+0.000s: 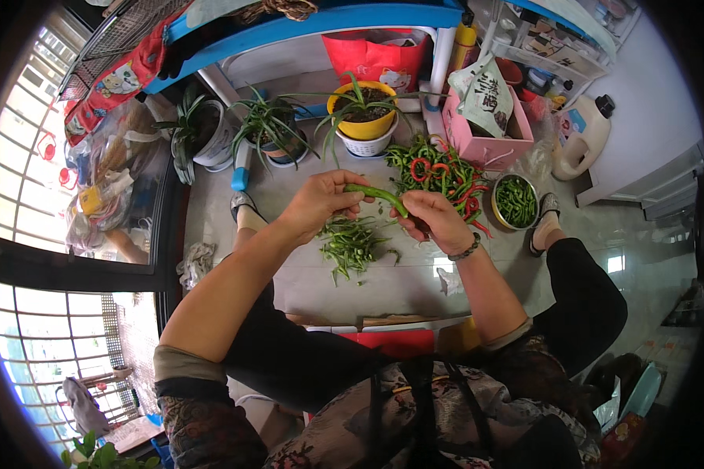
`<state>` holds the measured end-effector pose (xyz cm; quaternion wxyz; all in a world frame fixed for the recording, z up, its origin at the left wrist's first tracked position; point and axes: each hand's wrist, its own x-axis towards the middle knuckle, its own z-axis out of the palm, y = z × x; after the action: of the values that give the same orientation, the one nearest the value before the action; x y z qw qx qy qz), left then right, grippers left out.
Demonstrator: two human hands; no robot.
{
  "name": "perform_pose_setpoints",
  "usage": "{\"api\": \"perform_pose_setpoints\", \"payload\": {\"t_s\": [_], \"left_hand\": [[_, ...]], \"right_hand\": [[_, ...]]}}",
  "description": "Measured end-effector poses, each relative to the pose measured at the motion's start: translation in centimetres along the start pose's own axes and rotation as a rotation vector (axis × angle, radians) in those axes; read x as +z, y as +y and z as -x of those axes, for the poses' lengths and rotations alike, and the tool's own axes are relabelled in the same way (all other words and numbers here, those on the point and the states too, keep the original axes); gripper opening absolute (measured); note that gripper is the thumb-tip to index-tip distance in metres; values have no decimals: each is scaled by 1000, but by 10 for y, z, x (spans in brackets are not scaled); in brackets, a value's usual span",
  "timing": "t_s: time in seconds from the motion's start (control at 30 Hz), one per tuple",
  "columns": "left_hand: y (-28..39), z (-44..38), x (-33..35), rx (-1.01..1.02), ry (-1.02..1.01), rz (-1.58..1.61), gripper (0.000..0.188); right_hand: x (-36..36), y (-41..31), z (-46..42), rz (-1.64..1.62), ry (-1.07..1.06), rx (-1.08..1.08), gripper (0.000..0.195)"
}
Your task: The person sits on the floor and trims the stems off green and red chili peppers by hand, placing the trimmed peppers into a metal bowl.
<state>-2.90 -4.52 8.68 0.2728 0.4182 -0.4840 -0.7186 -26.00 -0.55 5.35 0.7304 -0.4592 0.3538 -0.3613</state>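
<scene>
A long green chili pepper (378, 192) is held level between both hands, above the tiled floor. My left hand (328, 199) pinches its left end between thumb and fingers. At its right end, the fingers of my right hand (434, 218) grip the tip; a dark beaded bracelet circles that wrist. Below the hands lies a small pile of green stems (352, 243). Behind my right hand, a larger heap of green and red chili peppers (446, 170) rests on the floor. To its right stands a round metal bowl (514, 201) filled with green pieces.
Potted plants (364, 108) stand along the far side, under a blue-edged rack. A pink box (487, 138) and a large cream plastic bottle (584, 138) are at the back right. Crumpled plastic (196, 264) lies at left, beside the dark window frame.
</scene>
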Motion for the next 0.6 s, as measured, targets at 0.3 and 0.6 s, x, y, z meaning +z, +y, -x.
{"api": "perform_pose_setpoints", "payload": {"t_s": [0.3, 0.6], "left_hand": [[2, 8, 8, 13, 9, -208, 20], [-5, 3, 6, -116, 102, -252, 23]], "right_hand": [[4, 8, -6, 232, -114, 10, 21], [21, 28, -14, 755, 17, -231, 31]]}}
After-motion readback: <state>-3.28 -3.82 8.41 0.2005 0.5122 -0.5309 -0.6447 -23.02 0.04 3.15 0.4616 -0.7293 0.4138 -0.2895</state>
